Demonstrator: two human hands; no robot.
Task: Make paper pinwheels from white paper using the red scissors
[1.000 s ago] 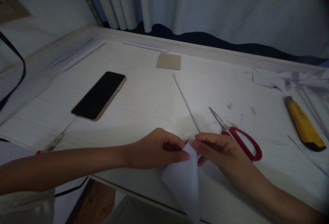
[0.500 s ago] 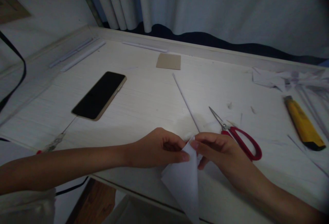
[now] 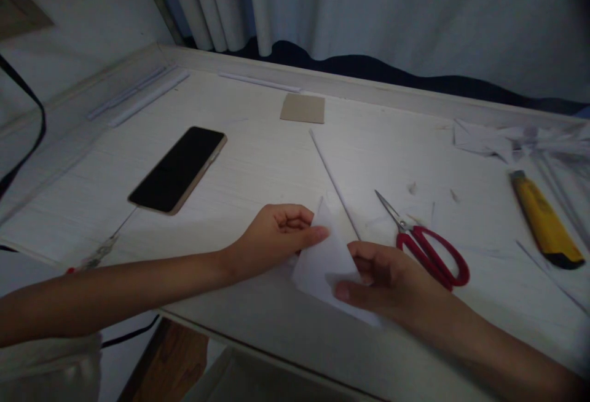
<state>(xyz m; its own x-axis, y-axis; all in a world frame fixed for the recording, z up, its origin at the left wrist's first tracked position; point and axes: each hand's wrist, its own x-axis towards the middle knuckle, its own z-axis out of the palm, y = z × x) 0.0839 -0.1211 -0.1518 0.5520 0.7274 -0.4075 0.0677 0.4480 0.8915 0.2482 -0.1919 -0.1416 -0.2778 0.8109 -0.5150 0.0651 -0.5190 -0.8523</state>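
A folded white paper (image 3: pixel 325 267), roughly triangular with its tip pointing up, is held over the front of the table. My left hand (image 3: pixel 279 236) pinches it near the upper left edge, thumb on top. At its lower right, my right hand (image 3: pixel 387 276) grips the paper between the thumb and the fingers. Behind the paper lies a thin white paper stick (image 3: pixel 335 184). Just right of my right hand rest red-handled scissors (image 3: pixel 415 239), their blades pointing to the back left.
A black phone (image 3: pixel 177 170) lies at the left, a cardboard piece (image 3: pixel 303 109) at the back. A yellow cutter (image 3: pixel 546 220) and crumpled paper scraps (image 3: pixel 516 141) are at the right. Rolled paper tubes (image 3: pixel 150 99) lie at the back left.
The paper has turned and its tip now points up. My left hand has moved up and slightly left; my right hand has shifted its grip down to the paper's lower right.
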